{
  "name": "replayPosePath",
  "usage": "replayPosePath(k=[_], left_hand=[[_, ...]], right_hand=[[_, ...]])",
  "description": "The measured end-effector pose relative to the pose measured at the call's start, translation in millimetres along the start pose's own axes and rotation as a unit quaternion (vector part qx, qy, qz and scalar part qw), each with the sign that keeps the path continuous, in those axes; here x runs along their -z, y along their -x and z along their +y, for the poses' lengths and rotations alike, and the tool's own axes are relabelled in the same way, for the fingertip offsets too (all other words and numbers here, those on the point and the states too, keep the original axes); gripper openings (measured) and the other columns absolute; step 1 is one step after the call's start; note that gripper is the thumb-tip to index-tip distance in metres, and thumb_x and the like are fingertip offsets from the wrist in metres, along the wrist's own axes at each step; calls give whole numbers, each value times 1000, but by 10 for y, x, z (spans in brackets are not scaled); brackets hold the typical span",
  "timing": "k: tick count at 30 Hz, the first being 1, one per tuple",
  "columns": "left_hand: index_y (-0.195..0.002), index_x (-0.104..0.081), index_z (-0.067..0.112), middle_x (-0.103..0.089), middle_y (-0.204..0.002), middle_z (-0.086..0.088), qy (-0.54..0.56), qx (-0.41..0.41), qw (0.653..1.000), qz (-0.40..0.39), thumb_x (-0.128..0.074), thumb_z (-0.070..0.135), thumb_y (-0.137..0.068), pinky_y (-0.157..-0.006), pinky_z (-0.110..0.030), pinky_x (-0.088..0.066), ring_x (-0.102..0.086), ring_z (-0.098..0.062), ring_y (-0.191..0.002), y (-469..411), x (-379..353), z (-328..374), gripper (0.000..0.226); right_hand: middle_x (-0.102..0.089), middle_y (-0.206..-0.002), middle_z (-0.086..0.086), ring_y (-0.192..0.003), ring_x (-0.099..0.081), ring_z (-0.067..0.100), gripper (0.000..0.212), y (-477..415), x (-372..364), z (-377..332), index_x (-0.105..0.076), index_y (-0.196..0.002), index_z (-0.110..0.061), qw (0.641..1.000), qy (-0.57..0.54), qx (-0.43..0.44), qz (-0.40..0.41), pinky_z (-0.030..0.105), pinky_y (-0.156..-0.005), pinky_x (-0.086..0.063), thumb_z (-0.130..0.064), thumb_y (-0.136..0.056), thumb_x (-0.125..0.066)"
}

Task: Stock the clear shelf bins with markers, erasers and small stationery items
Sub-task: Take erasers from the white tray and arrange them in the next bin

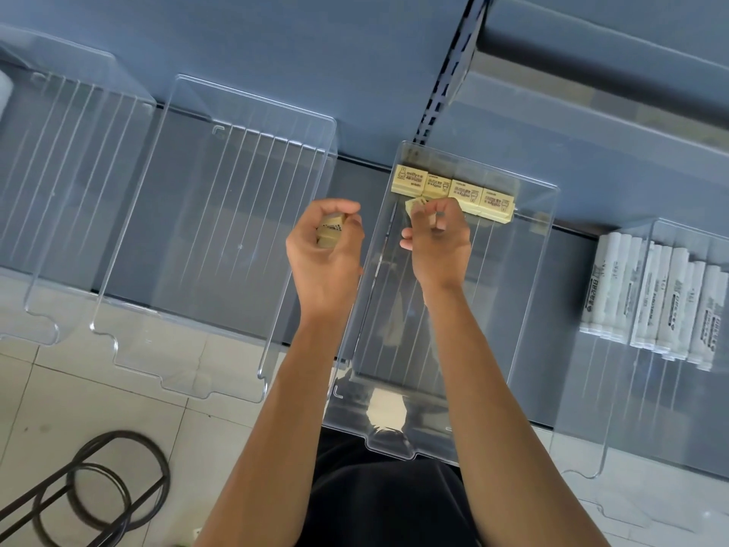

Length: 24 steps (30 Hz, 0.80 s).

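Observation:
A clear bin sits on the grey shelf in the middle of the view. A row of several cream-yellow erasers lines its back wall. My right hand reaches into this bin and pinches one more eraser just in front of the row's left part. My left hand hovers left of the bin, outside it, fingers curled round a small stack of erasers. Both forearms come up from the bottom of the view.
Two clear bins with nothing in them stand to the left. On the right another bin holds white markers lying side by side. A shelf upright rises behind. A black wire stand sits on the tiled floor at lower left.

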<state>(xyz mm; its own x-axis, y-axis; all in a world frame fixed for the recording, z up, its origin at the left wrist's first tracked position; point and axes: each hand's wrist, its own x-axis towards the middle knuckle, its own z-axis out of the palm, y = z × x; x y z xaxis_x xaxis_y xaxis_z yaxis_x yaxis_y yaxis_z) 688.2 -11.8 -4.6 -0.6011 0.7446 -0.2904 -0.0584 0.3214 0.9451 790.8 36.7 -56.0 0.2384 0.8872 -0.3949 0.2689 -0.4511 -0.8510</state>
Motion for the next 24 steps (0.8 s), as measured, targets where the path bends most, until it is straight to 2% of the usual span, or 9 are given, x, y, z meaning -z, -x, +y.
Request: replayPosePath(k=[4,6,8,11,13,15,18,21,24], left_hand=[[-86,-65,20,-59,-64,16,0,4,1000,5,-57,-3,-90,-41,-22,-44,-55,-23,-63,-22,14,-21,25],[-86,-65,21,-59,-65,16,-1,1,1000,4,-57,-3,-90,-41,-23,-44,-55,-27,-64,-18,11,-43,25],[-86,-65,22,-60,-68,15,2,-3,1000,3,-57,-3,-90,-41,-23,-44,-55,-31,-65,-20,0,-54,26],[-85,-65,23,-61,-68,14,4,-5,1000,6,-57,-3,-90,-41,-23,-44,-56,-34,-65,-37,-8,-69,27],[-85,-65,23,-60,-67,14,4,-6,1000,8,-57,-3,-90,-41,-23,-44,-57,-37,-66,-45,-7,-77,27],[-85,-65,22,-61,-69,12,6,-8,1000,8,-57,-3,-90,-41,-23,-44,-58,-39,-67,-50,-4,-84,27],[-86,-65,22,-62,-70,13,3,-13,1000,7,-57,-3,-90,-41,-26,-44,-56,-42,-66,-59,-3,-101,27],[-87,-65,20,-63,-70,12,3,-10,1000,5,-57,-2,-89,-43,-30,-43,-56,-29,-61,-42,-22,-110,24],[-90,-65,16,-63,-67,15,15,2,1000,8,-57,-3,-90,-42,-26,-43,-58,-20,-63,5,-57,-90,20]], right_hand=[[-69,-88,5,-74,-71,18,28,-18,-17,23,-47,-104,-15,1000,13,-18,3,26,-63,-59,-14,-87,-70],[-72,-86,6,-71,-72,14,22,-33,-31,29,-57,-97,-13,998,-19,-50,23,29,-66,-61,-17,-84,-75],[-74,-82,1,-69,-72,11,11,-38,-59,36,-66,-89,-18,996,-51,-57,40,31,-72,-61,-14,-84,-75],[-70,-72,-11,-74,-71,12,25,-38,-125,10,-66,-74,-30,996,-42,-51,65,35,-76,-61,-8,-84,-72],[-69,-70,-11,-73,-71,13,26,-32,-151,-5,-67,-73,-27,996,-39,-48,71,34,-73,-61,-5,-85,-69],[-70,-72,-8,-71,-71,13,19,-40,-141,16,-72,-79,-19,996,-32,-40,68,33,-71,-62,-3,-87,-66],[-69,-71,-14,-70,-71,9,16,-60,-59,55,-75,-92,-13,998,-33,-47,39,32,-72,-61,-5,-90,-61],[-69,-78,-17,-78,-72,8,20,-71,34,44,-73,-107,-10,997,-39,-64,-17,29,-78,-60,-9,-94,-57],[-70,-97,-7,-92,-70,11,24,-57,131,13,-67,-118,-10,993,-57,-75,-76,28,-84,-58,-14,-97,-56]])
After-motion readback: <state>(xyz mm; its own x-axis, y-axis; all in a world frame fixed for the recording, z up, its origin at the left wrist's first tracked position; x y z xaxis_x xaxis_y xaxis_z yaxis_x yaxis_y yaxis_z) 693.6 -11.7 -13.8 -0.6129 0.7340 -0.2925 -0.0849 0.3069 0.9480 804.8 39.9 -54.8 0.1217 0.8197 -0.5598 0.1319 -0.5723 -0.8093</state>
